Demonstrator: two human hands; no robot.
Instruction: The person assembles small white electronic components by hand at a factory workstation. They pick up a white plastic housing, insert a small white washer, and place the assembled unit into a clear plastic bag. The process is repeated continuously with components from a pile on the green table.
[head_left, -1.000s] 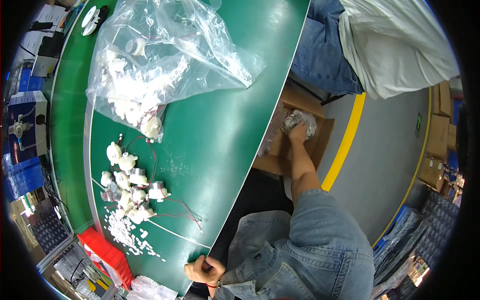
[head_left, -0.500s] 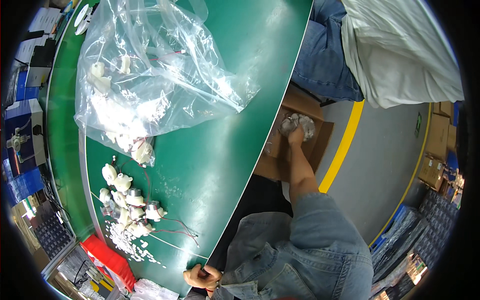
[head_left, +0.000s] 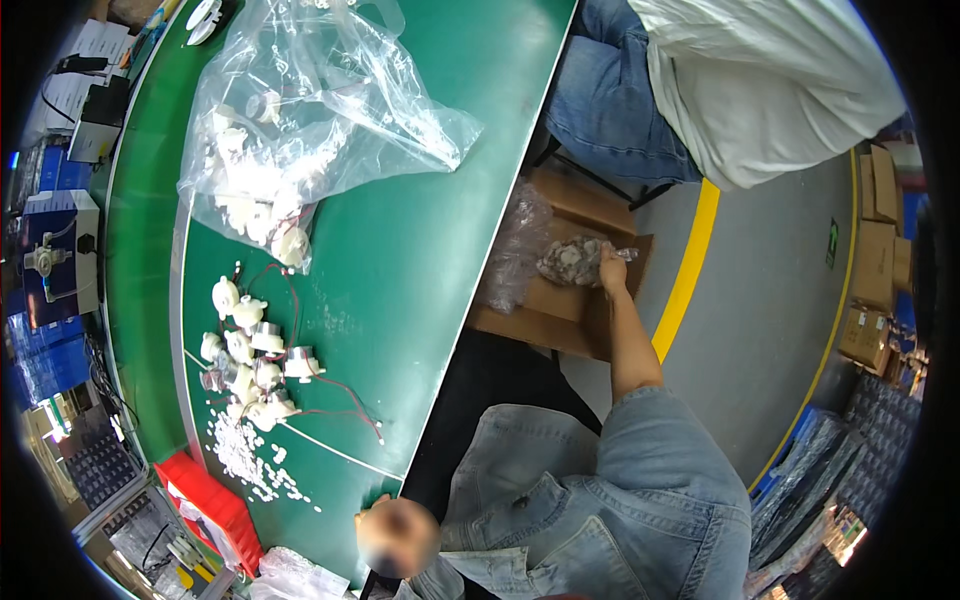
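One long green worktop (head_left: pixel 400 230) fills the left of the view, from 7 to 12 o'clock about its centre. On it, at 11 o'clock, lies a partly filled large clear plastic bag (head_left: pixel 330 120). An open cardboard box (head_left: pixel 545 326) stands beside the worktop's edge, between 2 and 3 o'clock, with crumpled clear wrap (head_left: pixel 520 235) along its 9 o'clock side. A red bin (head_left: pixel 213 500) sits at 8 o'clock.

The left hand (head_left: pixel 400 540) is by the worktop's edge, between 6 and 7 o'clock; it is blurred, so I cannot tell whether its grip is open. The right hand (head_left: pixel 612 270) is at the box's 3 o'clock side, its grip closed on the gathered end of a small clear bag (head_left: pixel 570 262) of pale pieces inside the box.

Half a second ago that bag was bunched under the fingers; now it stretches toward 9 o'clock from them. For the handling, this seems to leave its body uncovered, held only by one end.

Cream motor units (head_left: pixel 240 347) with thin wires cluster between 8 and 9 o'clock; tiny white pieces (head_left: pixel 235 445) scatter at 8.
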